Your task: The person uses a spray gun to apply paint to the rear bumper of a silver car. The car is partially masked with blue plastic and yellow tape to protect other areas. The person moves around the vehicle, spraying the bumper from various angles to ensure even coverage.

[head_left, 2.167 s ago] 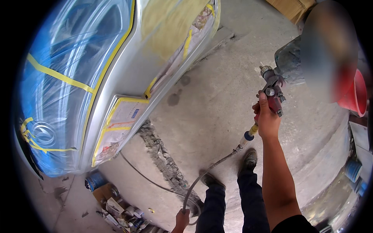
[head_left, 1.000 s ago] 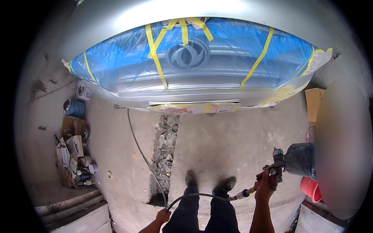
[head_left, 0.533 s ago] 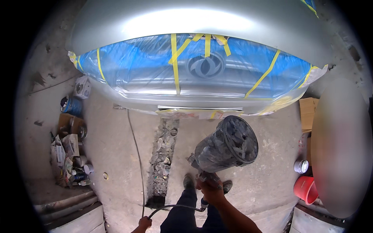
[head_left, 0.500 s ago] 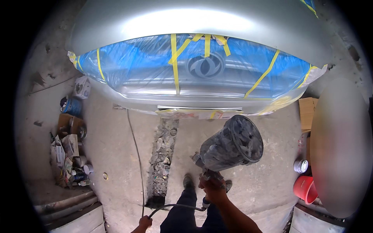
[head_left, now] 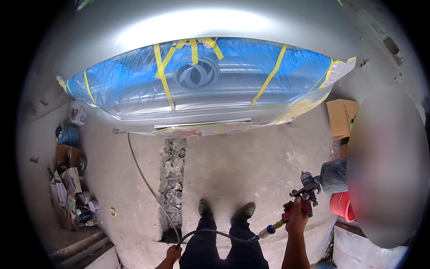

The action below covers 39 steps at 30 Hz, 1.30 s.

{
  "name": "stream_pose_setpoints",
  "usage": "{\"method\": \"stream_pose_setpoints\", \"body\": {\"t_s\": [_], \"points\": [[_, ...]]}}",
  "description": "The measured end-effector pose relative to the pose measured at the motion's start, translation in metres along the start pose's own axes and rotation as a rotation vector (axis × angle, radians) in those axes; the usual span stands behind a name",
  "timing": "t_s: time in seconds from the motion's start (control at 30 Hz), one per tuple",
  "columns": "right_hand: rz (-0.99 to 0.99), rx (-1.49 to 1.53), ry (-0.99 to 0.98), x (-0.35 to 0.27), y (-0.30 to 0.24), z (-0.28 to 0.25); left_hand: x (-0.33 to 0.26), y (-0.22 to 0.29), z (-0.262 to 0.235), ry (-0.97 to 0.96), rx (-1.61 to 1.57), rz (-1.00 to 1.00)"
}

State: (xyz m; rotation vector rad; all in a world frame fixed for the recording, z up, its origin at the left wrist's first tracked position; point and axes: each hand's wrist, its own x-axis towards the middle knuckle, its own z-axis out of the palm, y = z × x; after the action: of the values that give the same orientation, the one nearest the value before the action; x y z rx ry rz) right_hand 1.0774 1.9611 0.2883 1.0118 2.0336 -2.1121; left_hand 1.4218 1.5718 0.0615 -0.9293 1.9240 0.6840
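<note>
The dark cup (head_left: 334, 175) is partly blurred over; the right hand (head_left: 297, 216) grips its spray gun (head_left: 308, 189); the left hand (head_left: 174, 253) (forearm (head_left: 165, 264) cropped), well apart, holds the air hose (head_left: 204, 232).

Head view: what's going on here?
A person stands facing the front of a silver car, partly covered with blue-tinted film and yellow tape. Their right hand grips a spray gun with a dark cup, held out to their right, apart from the car. Their left hand holds the hose, which runs across in front of their legs to the gun. A blurred patch hides part of the cup.
</note>
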Motion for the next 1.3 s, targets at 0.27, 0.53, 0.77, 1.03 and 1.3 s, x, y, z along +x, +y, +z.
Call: {"method": "stream_pose_setpoints", "body": {"t_s": [0.27, 0.53, 0.77, 1.03, 1.3], "points": [[0.084, -0.029, -0.567, 0.011, -0.004, 0.031, -0.018, -0.01, 0.002, 0.014, 0.131, -0.058], [0.051, 0.006, -0.174, 0.079, -0.022, -0.041, -0.031, 0.047, 0.036, 0.014, 0.13, -0.01], [-0.084, 0.128, 0.078, 0.134, 0.003, -0.121, -0.044, 0.102, 0.054, 0.046, 0.14, 0.028], [0.054, 0.281, -0.618, 0.16, 0.045, -0.097, -0.042, 0.085, 0.055, 0.073, 0.271, -0.132], [0.277, 0.004, -0.377, 0.218, 0.108, -0.093, -0.034, 0.115, 0.081, -0.091, 0.292, -0.119]]}}
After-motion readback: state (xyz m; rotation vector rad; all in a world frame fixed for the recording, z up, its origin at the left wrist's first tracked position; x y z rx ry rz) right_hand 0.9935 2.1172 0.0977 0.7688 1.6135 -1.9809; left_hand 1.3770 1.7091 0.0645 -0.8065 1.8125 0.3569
